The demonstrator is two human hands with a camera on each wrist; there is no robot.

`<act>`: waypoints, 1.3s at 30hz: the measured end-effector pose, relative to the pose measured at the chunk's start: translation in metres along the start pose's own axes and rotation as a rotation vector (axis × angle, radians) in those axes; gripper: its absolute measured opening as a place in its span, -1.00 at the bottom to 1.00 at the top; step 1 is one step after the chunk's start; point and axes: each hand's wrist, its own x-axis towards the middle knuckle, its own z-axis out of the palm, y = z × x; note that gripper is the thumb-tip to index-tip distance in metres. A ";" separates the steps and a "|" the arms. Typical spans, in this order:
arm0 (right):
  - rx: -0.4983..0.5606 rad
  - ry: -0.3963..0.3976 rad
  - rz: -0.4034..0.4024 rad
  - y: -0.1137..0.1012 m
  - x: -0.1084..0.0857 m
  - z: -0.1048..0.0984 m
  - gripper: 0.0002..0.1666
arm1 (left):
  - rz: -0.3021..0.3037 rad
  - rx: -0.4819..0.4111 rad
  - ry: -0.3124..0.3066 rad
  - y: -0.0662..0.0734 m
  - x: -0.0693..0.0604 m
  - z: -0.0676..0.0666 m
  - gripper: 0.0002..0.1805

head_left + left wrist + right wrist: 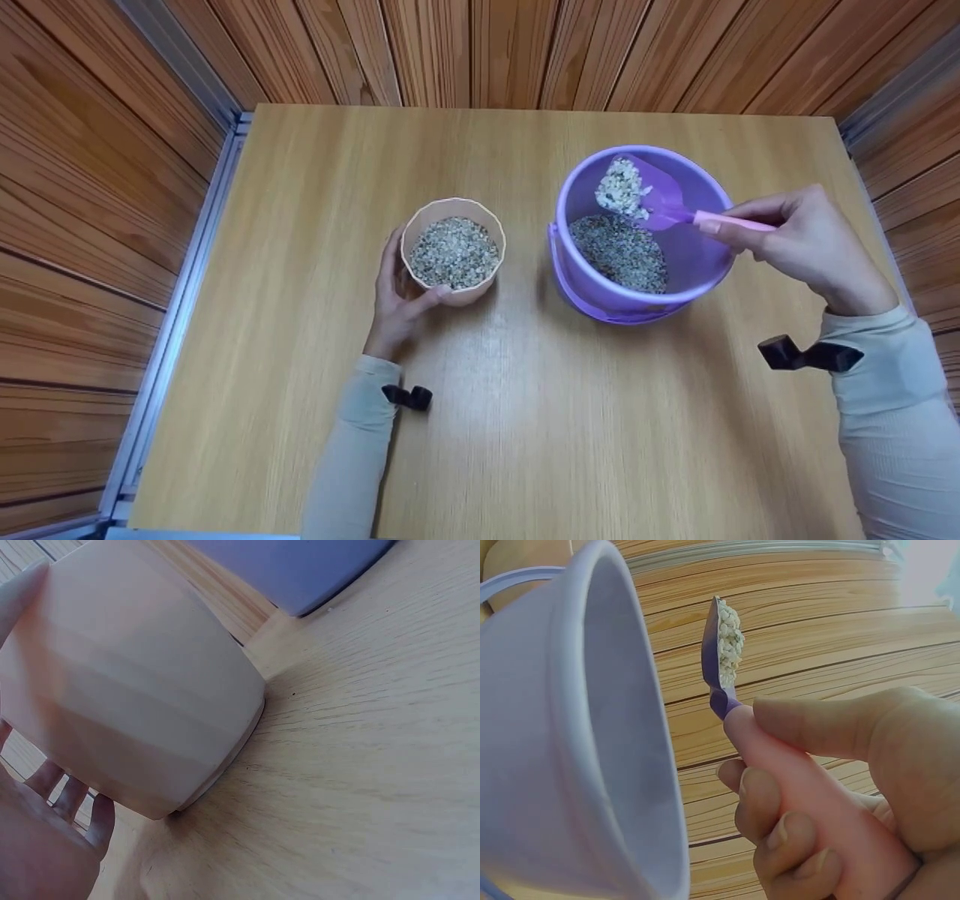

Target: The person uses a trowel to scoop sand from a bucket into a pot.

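Note:
My left hand holds a peach-coloured faceted pot that stands on the table, thumb on the near rim and fingers round its left side. Small gravel fills the pot nearly to the rim. In the right wrist view, the fingers and thumb of my right hand grip the pink handle of a toy shovel. Its purple blade, heaped with pale gravel, is over the mouth of a purple bucket. Darker gravel covers part of the bucket's bottom.
The wooden table has wood-plank walls behind it and at both sides. A metal rail runs along the left edge. The bucket's purple handle hangs down its near left side. Black wrist mounts sit on both sleeves.

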 end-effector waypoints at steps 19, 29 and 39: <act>-0.006 -0.031 -0.077 -0.030 0.002 0.011 -0.55 | 0.003 0.006 -0.002 -0.012 0.004 -0.003 0.17; -0.025 -0.088 -0.158 -0.048 0.008 0.031 -0.60 | 0.033 -0.011 -0.005 0.002 -0.001 0.004 0.15; -0.061 -0.104 -0.251 -0.070 0.015 0.055 -0.68 | -0.003 0.041 0.007 0.004 -0.001 0.005 0.12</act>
